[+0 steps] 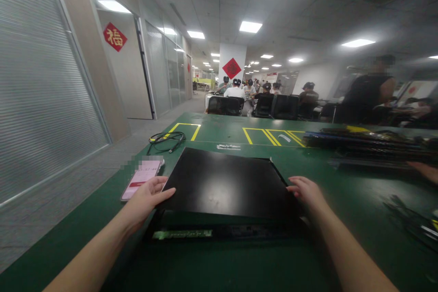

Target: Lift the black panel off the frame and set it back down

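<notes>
A flat black rectangular panel [224, 182], like a display screen, is tilted above the green table in front of me. My left hand [150, 196] grips its left edge, thumb on top and fingers beneath. On the other side, the fingers of my right hand [304, 191] pinch the right edge by a dark frame piece [278, 172]. Below the near edge lies a dark strip [253, 231] with a green circuit board [183, 234] on it. Whether panel and strip are joined is too dark to see.
A phone [143, 175] lies by my left hand, with a coiled black cable [167, 141] behind it. Yellow tape [265, 136] marks the green table [212, 123]. Stacked dark panels [369, 143], loose cables [414, 221] and another person's hand [424, 171] are at right.
</notes>
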### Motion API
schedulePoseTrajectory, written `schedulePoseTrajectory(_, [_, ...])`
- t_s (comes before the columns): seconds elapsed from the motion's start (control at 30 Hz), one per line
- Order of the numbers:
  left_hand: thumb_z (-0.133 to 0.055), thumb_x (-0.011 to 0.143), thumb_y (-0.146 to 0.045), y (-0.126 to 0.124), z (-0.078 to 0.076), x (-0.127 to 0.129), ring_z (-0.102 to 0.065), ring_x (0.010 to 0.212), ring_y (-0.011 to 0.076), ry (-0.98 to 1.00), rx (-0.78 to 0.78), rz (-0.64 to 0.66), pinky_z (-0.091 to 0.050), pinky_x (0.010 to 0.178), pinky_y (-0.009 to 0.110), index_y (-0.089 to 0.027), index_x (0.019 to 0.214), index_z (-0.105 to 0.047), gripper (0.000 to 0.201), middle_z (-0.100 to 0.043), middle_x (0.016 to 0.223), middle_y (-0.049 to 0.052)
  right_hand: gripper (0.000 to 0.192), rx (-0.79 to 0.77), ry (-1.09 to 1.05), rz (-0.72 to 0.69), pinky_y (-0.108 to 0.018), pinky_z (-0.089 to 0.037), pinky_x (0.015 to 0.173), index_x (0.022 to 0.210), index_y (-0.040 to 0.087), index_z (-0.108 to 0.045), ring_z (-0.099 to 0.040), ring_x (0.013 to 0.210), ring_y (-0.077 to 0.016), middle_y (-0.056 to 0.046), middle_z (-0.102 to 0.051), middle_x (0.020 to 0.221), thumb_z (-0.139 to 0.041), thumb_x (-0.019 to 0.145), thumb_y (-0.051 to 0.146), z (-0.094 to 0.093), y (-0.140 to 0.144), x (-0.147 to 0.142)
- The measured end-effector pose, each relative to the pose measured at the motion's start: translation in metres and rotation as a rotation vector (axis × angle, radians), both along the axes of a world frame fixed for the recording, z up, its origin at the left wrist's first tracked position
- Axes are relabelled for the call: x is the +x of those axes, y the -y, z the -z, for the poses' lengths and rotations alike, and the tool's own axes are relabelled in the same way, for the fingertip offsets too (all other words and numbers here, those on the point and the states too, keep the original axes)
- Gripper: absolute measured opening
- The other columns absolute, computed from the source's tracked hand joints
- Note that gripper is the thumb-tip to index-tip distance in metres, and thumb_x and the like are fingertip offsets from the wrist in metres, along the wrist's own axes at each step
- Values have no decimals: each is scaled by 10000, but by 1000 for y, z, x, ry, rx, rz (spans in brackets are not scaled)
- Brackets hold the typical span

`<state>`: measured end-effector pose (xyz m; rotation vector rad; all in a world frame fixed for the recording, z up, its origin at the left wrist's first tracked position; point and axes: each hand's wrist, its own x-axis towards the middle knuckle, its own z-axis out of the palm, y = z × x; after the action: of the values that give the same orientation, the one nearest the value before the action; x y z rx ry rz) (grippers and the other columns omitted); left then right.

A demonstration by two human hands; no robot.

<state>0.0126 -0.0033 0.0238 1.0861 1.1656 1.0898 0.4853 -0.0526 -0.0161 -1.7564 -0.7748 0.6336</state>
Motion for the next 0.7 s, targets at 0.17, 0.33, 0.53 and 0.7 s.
schedulePoseTrajectory(0.17, [-978, 584, -312, -1, 4, -2, -809, 897, 257, -89, 5, 20, -639, 776, 306, -170, 1066, -661, 594, -832, 971, 82, 291, -82, 111, -3, -313, -436, 590, 906, 203, -739, -588, 576, -189, -77, -757, 709, -634, 706, 385, 1, -1, 1])
schedulePoseTrajectory(0.33, [-957, 612, -322, -1, 3, -4, -811, 914, 263, -142, -24, 64, -643, 804, 317, -165, 1064, -651, 569, -834, 983, 84, 313, -201, 333, -59, -318, -458, 661, 985, 221, -764, -686, 739, -225, -70, -786, 826, -593, 772, 373, 2, 1, 1])
schedulePoseTrajectory(0.53, [-960, 621, -247, -3, 6, -5, -813, 959, 283, -135, -82, 93, -655, 825, 336, -173, 1066, -648, 548, -843, 1003, 92, 294, -258, 461, -73, -319, -457, 680, 979, 238, -783, -688, 761, -230, -51, -772, 814, -582, 802, 361, -5, 5, -6])
schedulePoseTrajectory(0.7, [-943, 641, -185, -4, 12, -4, -804, 1022, 306, -66, -85, 89, -664, 845, 359, -173, 1237, -624, 676, -835, 1104, 116, 269, -236, 479, -71, -307, -459, 680, 946, 246, -797, -686, 773, -224, -45, -765, 804, -590, 793, 321, -6, 5, -6])
